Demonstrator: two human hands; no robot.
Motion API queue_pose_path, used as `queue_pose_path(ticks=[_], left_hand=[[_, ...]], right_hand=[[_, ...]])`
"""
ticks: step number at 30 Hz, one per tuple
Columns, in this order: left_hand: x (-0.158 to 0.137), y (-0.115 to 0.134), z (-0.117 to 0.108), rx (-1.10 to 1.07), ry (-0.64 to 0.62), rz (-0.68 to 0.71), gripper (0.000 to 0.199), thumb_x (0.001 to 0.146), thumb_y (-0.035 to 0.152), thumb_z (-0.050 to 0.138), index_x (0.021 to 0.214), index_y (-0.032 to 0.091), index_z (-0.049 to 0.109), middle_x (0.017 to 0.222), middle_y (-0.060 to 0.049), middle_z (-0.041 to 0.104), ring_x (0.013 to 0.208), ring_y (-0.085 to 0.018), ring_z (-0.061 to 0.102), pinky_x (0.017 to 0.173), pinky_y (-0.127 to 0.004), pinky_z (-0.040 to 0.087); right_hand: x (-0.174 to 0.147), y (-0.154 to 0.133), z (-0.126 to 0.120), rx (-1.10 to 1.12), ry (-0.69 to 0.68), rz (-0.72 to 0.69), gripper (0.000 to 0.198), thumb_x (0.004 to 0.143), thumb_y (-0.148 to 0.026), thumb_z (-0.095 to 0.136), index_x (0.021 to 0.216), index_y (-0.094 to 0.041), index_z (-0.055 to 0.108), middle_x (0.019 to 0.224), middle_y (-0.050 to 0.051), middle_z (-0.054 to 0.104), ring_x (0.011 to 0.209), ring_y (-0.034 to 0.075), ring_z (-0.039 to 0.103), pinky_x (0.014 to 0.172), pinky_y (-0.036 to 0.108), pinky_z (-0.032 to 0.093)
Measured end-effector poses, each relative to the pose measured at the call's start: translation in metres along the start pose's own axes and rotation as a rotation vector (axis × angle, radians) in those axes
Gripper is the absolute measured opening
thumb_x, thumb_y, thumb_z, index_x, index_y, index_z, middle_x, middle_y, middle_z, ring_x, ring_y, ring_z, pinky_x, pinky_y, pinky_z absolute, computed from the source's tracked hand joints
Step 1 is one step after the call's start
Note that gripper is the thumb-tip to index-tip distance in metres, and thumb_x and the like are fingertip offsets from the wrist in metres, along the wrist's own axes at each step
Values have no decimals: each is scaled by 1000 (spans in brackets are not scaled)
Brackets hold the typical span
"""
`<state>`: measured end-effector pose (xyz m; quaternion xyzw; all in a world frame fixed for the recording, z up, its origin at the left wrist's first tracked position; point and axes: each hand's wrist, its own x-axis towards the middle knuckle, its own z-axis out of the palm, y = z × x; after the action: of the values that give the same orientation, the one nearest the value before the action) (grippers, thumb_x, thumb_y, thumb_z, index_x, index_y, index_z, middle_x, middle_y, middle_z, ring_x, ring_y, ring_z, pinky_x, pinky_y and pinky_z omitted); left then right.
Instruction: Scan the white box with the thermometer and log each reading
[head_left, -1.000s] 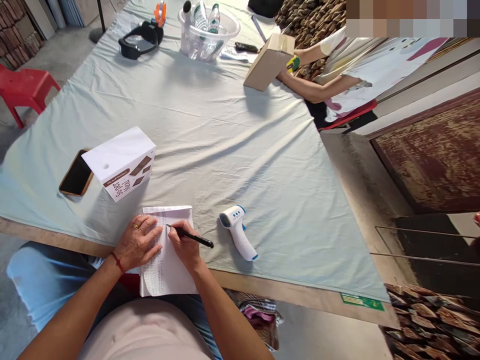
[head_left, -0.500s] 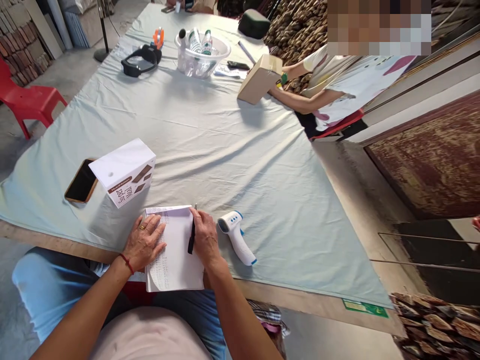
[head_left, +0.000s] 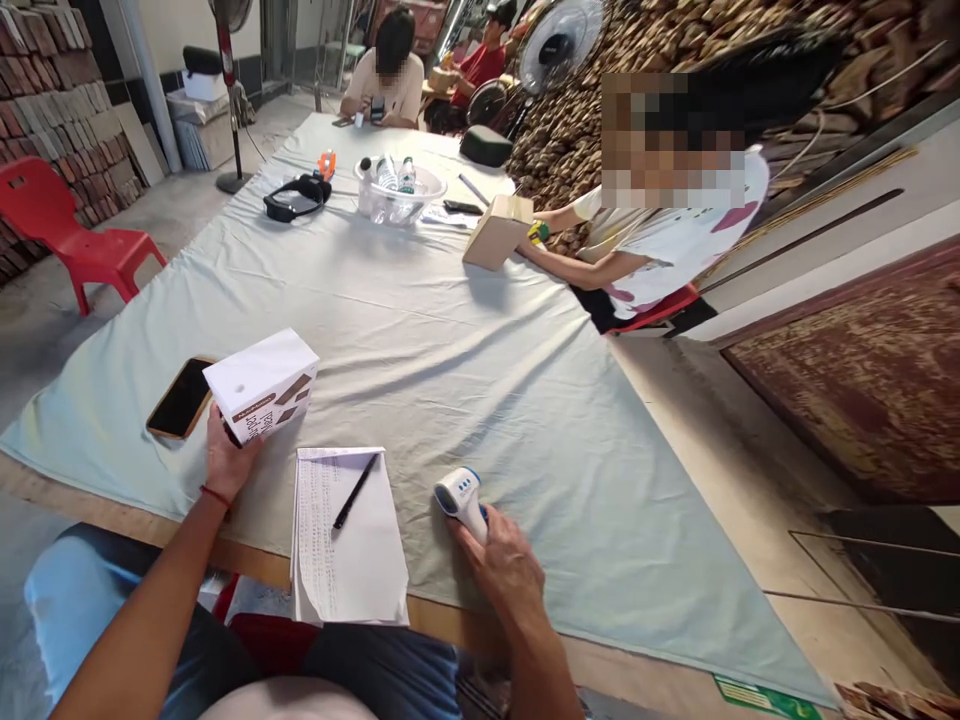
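My left hand [head_left: 225,462] grips the near end of a white carton [head_left: 262,383] with brown print, which rests on the pale cloth. My right hand [head_left: 504,562] closes around the handle of a white and blue infrared thermometer [head_left: 459,493] lying on the cloth. Between my hands lies a notepad [head_left: 349,540] covered in handwritten rows, hanging partly over the table edge. A black pen [head_left: 355,491] rests loose on its top page.
A phone [head_left: 181,397] lies face up left of the carton. Across the table [head_left: 420,330] a seated person holds a tan box [head_left: 496,232]. Farther back are a bowl of bottles [head_left: 399,190], black headgear [head_left: 298,194], a red chair [head_left: 56,235] and two more people.
My right hand put the pen down on the notepad and went right to take the thermometer. My left hand left the notepad and took hold of the carton. My view tilted up.
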<state>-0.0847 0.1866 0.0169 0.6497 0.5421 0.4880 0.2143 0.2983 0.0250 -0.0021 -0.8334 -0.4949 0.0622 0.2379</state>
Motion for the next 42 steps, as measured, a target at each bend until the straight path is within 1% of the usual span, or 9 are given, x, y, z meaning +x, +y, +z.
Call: queue_pose_path(ticks=[4, 8, 12, 15, 25, 34, 36, 38, 42], left_hand=[[-2, 16, -5, -225, 43, -245, 62, 81, 56, 68, 125, 16, 51, 116, -13, 67, 106, -27, 65, 92, -42, 56], [-15, 30, -15, -199, -84, -156, 52, 89, 57, 55, 120, 15, 59, 114, -13, 71, 103, -28, 67, 89, -41, 55], [-17, 33, -18, -144, -157, -86, 46, 92, 54, 52, 117, 16, 59, 111, -11, 71, 99, -26, 67, 85, -38, 55], [-16, 35, -17, -172, -161, -113, 47, 91, 54, 53, 120, 16, 57, 112, -11, 71, 99, -25, 67, 85, -37, 55], [-18, 34, -15, -236, -148, -140, 50, 88, 52, 58, 122, 16, 56, 116, -11, 71, 102, -26, 67, 88, -37, 56], [-17, 31, -17, -338, -172, -310, 74, 74, 60, 73, 129, 15, 53, 119, -14, 70, 101, -29, 69, 87, -43, 58], [-16, 32, -21, -356, -215, -356, 76, 70, 62, 75, 125, 14, 56, 116, -15, 71, 98, -29, 69, 84, -44, 59], [-16, 32, -25, -352, -223, -375, 74, 69, 64, 76, 121, 14, 58, 112, -14, 72, 96, -29, 69, 82, -43, 59], [-14, 27, -21, -306, -87, -342, 77, 71, 62, 76, 126, 15, 52, 112, -14, 69, 93, -26, 68, 80, -41, 58]], right_hand=[[-10, -51, -7, 483, -67, 27, 49, 80, -69, 56, 91, -22, 68, 77, 7, 65, 69, 23, 59, 60, 33, 47], [-27, -132, -4, 981, -414, -19, 47, 83, -66, 59, 69, -20, 60, 56, -2, 48, 49, 13, 41, 46, 26, 38], [-38, -191, 12, 1187, -598, -77, 41, 82, -60, 65, 79, -19, 65, 66, 0, 55, 59, 14, 47, 56, 25, 45], [-41, -208, 23, 1224, -626, -50, 42, 81, -60, 66, 90, -19, 67, 80, 3, 63, 74, 17, 54, 72, 29, 49], [-41, -200, 33, 1165, -637, -20, 44, 80, -61, 66, 89, -18, 66, 80, 2, 61, 76, 17, 51, 72, 29, 45], [-44, -203, 28, 1258, -716, 9, 50, 77, -62, 70, 103, -19, 70, 94, 6, 73, 89, 24, 65, 83, 36, 52], [-38, -191, 22, 1206, -645, 22, 53, 78, -61, 69, 110, -19, 70, 101, 7, 74, 93, 26, 66, 86, 36, 53], [-28, -167, 18, 1102, -479, 43, 58, 77, -60, 70, 118, -19, 68, 109, 9, 73, 98, 27, 67, 88, 37, 52], [-3, -92, 13, 656, -92, 139, 65, 73, -63, 65, 118, -16, 67, 111, 14, 71, 99, 30, 65, 87, 41, 52]])
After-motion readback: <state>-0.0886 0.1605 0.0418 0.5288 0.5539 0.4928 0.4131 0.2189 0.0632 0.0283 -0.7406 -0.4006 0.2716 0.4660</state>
